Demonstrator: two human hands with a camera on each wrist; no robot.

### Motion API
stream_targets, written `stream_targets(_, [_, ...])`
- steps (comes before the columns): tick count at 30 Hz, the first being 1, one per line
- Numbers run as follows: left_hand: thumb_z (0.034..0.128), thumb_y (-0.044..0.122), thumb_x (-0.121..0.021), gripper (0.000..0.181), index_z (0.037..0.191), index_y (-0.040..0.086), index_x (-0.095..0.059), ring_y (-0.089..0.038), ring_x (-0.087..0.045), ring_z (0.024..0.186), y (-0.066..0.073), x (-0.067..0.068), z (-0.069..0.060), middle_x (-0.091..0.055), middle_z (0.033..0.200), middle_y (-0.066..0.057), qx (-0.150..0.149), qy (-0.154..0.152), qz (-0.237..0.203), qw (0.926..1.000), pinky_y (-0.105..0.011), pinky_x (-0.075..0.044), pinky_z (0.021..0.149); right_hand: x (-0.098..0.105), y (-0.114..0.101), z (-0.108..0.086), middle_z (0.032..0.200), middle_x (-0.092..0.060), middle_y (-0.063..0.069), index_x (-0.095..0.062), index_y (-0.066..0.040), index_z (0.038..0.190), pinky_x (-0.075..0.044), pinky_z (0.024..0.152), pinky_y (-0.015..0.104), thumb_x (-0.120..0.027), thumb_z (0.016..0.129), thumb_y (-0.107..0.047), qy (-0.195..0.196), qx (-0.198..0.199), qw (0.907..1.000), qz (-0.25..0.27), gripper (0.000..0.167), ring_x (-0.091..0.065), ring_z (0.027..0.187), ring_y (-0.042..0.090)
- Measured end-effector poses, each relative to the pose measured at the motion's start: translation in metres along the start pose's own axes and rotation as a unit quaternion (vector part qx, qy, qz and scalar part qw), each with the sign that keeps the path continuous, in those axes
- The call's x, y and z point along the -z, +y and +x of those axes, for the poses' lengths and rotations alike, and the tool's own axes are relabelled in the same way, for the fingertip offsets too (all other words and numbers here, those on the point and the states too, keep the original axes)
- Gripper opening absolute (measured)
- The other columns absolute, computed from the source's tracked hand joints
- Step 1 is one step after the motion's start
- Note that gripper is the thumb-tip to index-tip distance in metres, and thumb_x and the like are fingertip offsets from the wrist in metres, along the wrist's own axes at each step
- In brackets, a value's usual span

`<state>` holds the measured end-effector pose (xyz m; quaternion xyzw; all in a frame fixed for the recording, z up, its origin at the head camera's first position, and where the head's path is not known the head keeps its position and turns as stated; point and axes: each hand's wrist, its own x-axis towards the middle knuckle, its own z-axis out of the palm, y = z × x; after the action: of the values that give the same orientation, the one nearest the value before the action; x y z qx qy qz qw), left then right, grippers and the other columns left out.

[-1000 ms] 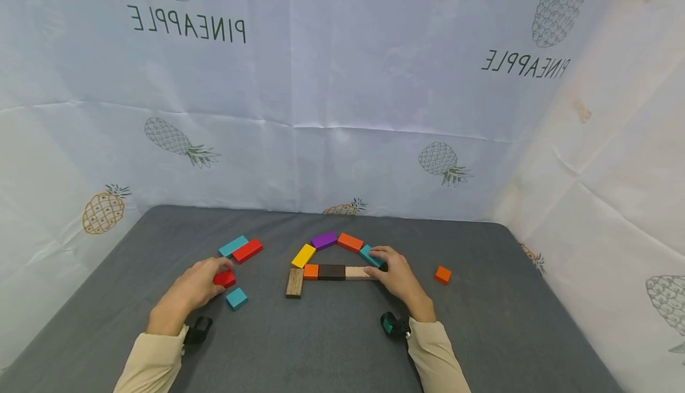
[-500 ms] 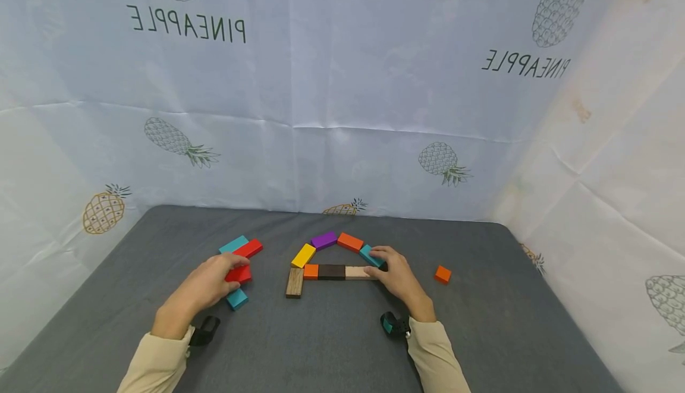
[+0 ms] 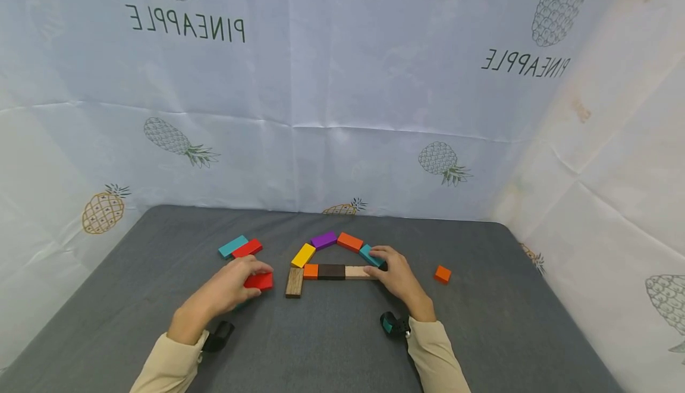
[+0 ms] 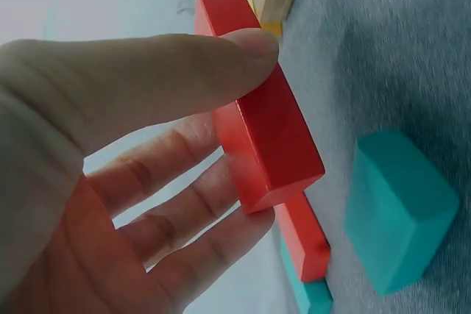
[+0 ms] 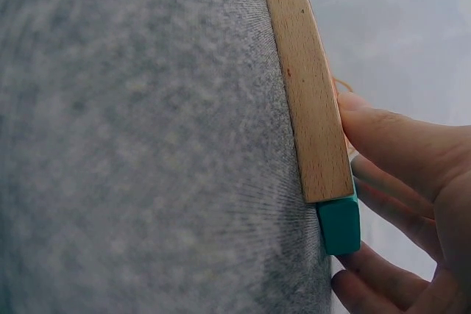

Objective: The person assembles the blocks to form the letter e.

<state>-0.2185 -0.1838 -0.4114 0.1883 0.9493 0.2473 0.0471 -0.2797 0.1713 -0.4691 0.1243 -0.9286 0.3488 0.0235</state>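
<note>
My left hand (image 3: 230,283) pinches a red block (image 4: 280,137) between the thumb and the fingers, held above the cloth. Below it lies a small teal block (image 4: 401,211), mostly hidden by the hand in the head view. My right hand (image 3: 397,279) rests at the right end of an arch of blocks. Its thumb touches the pale wooden block (image 5: 313,101), and its fingers lie loosely by the teal arch block (image 3: 369,255). The arch continues with orange (image 3: 350,242), purple (image 3: 324,240) and yellow (image 3: 303,255) blocks. A dark block (image 3: 332,272) sits in the straight row below.
A brown wooden block (image 3: 294,283) stands out from the row's left end, beside a small orange block (image 3: 311,272). Another red block (image 3: 247,248) touches a teal block (image 3: 232,247) at the left. A loose orange block (image 3: 442,274) lies right on the grey table cloth (image 3: 332,345).
My left hand has carried the red block rightward, toward the brown wooden block, passing over the small teal block. The right hand has stayed where it was.
</note>
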Motion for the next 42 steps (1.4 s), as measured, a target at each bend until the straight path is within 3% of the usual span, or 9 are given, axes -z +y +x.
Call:
stream_targets(7, [0.0795,0.005,-0.081,0.038,0.117,0.007,-0.071,-0.013,-0.054,0.091,0.012,-0.004,0.002,-0.065,0.105,0.000,-0.003,-0.011,0.005,0.9999,-0.032,-0.053,0.079,0.000,0.000,0.000,0.139,-0.057,0.013,-0.065,-0.001,0.128,-0.045,0.103,0.054,-0.073,0.090,-0.022,0.000,0.001,1.0000,-0.001,0.044,-0.053,0.128,0.036])
stream_targets(13, [0.0783,0.006,-0.082,0.037,0.114,0.008,-0.072,-0.015,-0.056,0.095,0.023,-0.009,0.001,-0.066,0.106,0.000,-0.009,-0.021,0.008,0.9997,-0.038,-0.054,0.083,-0.001,0.000,0.001,0.139,-0.057,0.012,-0.065,-0.002,0.128,-0.045,0.103,0.054,-0.073,0.090,-0.023,0.001,-0.004,1.0000,-0.001,0.044,-0.054,0.127,0.035])
stream_targets(17, [0.0776,0.008,-0.083,0.037,0.113,0.011,-0.073,-0.014,-0.053,0.097,0.031,-0.012,0.000,-0.066,0.104,0.004,-0.015,-0.029,0.008,0.9994,-0.035,-0.053,0.082,-0.001,0.000,0.000,0.139,-0.058,0.012,-0.066,-0.001,0.128,-0.045,0.103,0.054,-0.074,0.090,-0.023,0.001,-0.004,1.0000,-0.001,0.044,-0.054,0.127,0.035])
stream_targets(28, [0.0772,0.009,-0.083,0.035,0.111,0.014,-0.074,-0.017,-0.054,0.099,0.041,-0.019,-0.001,-0.067,0.111,0.003,-0.077,-0.080,-0.014,0.9938,-0.036,-0.052,0.084,0.001,-0.001,0.000,0.140,-0.057,0.013,-0.065,-0.001,0.128,-0.045,0.103,0.055,-0.073,0.090,-0.022,-0.002,-0.001,1.0000,0.004,0.044,-0.052,0.129,0.037])
stream_targets(36, [0.0770,0.008,-0.083,0.035,0.111,0.012,-0.074,-0.018,-0.054,0.103,0.048,-0.027,0.000,-0.068,0.118,-0.001,-0.068,-0.099,-0.015,0.9927,-0.036,-0.053,0.086,0.001,0.000,0.000,0.141,-0.056,0.013,-0.065,-0.001,0.128,-0.045,0.103,0.054,-0.073,0.090,-0.022,-0.002,-0.002,1.0000,0.001,0.044,-0.053,0.129,0.036])
stream_targets(42, [0.0731,0.006,-0.086,0.035,0.106,0.014,-0.076,-0.015,-0.055,0.098,0.053,-0.036,-0.001,-0.067,0.106,0.004,-0.078,-0.096,0.004,0.9923,-0.034,-0.053,0.085,0.000,-0.001,0.000,0.140,-0.057,0.012,-0.065,-0.001,0.128,-0.046,0.103,0.054,-0.073,0.090,-0.022,-0.001,-0.004,1.0000,0.003,0.044,-0.053,0.128,0.035])
